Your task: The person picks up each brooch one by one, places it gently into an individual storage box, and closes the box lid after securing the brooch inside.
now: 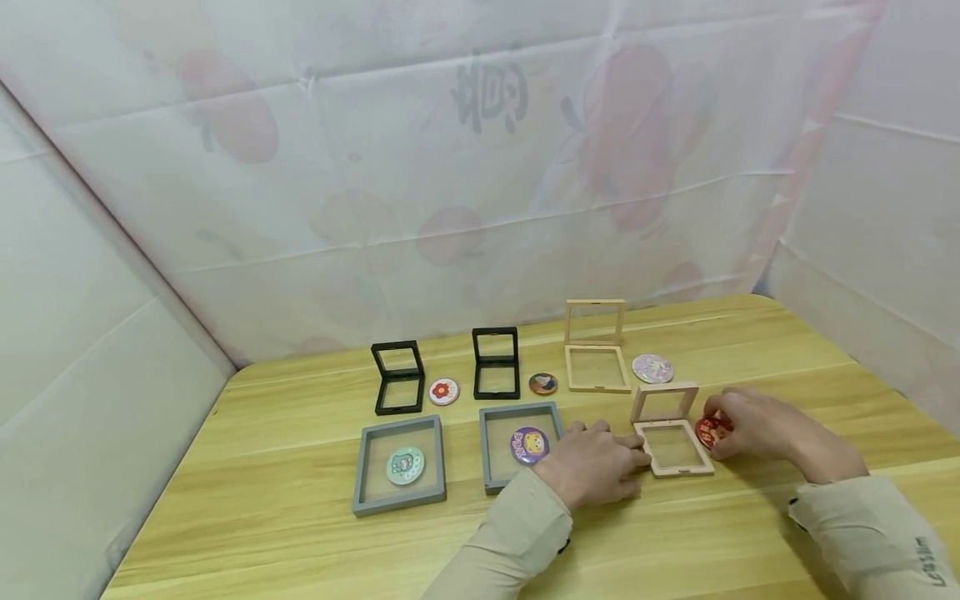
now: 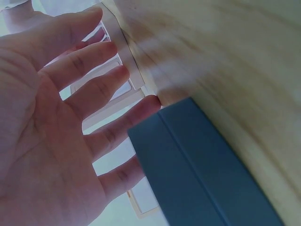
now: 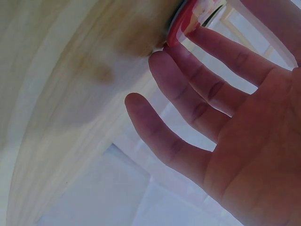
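Observation:
My right hand (image 1: 761,427) pinches a round red badge (image 1: 707,432) low over the table, just right of a small open beige frame (image 1: 675,447). From the right wrist, the red badge (image 3: 188,21) shows at the fingertips, while the last fingers extend apart from it. My left hand (image 1: 596,467) lies palm down with its fingers spread, fingertips at the beige frame's left edge. In the left wrist view, the fingers of my left hand (image 2: 70,108) are nearly straight. A grey frame (image 1: 491,450) with a purple bear badge (image 1: 529,446) stands close beside it.
Another grey frame (image 1: 362,479) holds a green badge (image 1: 405,466). Behind stand two black open frames (image 1: 400,410) (image 1: 497,362) and a larger beige one (image 1: 597,387). A flower badge (image 1: 444,392), a dark badge (image 1: 543,383) and a pale badge (image 1: 652,368) lie beside them. White curtains (image 1: 480,183) enclose the table.

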`<action>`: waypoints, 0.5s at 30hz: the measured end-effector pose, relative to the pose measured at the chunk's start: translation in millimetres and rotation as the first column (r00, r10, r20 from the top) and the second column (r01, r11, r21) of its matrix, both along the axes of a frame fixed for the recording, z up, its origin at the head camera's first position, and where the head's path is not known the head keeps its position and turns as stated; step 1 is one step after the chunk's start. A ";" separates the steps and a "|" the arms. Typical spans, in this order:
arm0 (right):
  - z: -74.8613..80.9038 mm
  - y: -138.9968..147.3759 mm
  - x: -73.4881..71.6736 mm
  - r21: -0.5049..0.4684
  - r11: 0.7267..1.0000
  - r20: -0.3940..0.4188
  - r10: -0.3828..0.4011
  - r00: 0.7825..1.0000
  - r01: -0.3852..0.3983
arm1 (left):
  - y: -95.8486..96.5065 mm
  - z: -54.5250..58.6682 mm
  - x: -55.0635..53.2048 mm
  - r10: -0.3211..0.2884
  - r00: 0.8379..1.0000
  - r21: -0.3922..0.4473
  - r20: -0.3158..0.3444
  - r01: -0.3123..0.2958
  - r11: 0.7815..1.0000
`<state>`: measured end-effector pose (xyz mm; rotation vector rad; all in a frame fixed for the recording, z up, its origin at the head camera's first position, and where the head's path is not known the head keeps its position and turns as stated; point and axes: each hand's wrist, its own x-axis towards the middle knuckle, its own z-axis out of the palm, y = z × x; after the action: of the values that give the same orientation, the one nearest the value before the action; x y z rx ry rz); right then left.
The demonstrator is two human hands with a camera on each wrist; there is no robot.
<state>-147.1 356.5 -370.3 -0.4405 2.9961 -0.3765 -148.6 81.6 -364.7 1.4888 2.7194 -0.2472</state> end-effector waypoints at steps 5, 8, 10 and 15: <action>-2.1 0.8 -0.7 0.010 1.000 -0.009 0.001 1.000 -0.001 | 0.3 0.1 -0.3 0.006 1.000 -0.001 0.012 -0.006 1.000; -3.3 1.4 -0.9 0.013 1.000 -0.019 0.007 1.000 -0.007 | 0.4 -0.2 -0.3 0.005 1.000 0.003 0.014 -0.006 1.000; -4.0 1.5 -0.9 0.016 1.000 -0.025 0.011 1.000 -0.010 | 0.5 -0.3 -0.2 0.006 1.000 0.004 0.015 -0.006 1.000; -4.2 0.8 -1.1 0.030 0.999 -0.034 0.016 0.999 -0.015 | 0.5 -0.4 -0.1 0.011 1.000 0.002 0.012 -0.011 1.000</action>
<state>-148.2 357.3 -374.5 -0.4721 3.0253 -0.3266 -148.7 82.1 -365.1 1.4706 2.7180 -0.2347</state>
